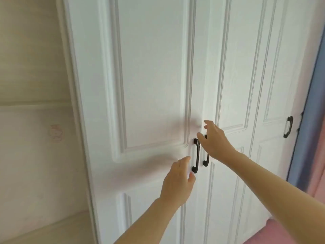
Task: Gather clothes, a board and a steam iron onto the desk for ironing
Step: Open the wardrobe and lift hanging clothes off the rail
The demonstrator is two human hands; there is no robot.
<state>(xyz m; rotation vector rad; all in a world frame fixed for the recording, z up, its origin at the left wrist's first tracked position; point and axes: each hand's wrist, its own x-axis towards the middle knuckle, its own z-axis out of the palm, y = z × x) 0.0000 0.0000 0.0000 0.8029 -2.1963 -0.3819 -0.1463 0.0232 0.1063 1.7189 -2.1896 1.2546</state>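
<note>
I am facing a white wardrobe point(202, 50) with its panelled doors closed. The clothes, the board, the steam iron and the counter are nowhere in my view, so I cannot tell where they lie.

My left grip point(177, 180), a bare hand, reaches up from below toward the left door point(154, 85). Its fingers are apart and nearly straight, thumb out to the side, and it holds nothing. The fingertips are just beside the lower end of the left handle point(196, 155), a dark curved bar standing upright near the door's edge. I cannot tell whether they touch it.

My right grip point(214, 140) sits higher and comes in from the right. Its fingers are spread and lightly bent, clamped on nothing. The hand lies in front of the upper part of the right handle point(206, 162), hiding it, so only the lower end of that bar shows on the right door point(233, 67). One fingertip is close to the top of the left handle. I cannot see whether it makes contact.

Well off to the right, a third dark handle point(288, 127) is on another door of the wardrobe. Beyond it runs a blue strip point(309, 111) with pink beside it. On the left is a pale beige wall point(31, 67) with a faint pink mark point(56, 132).
</note>
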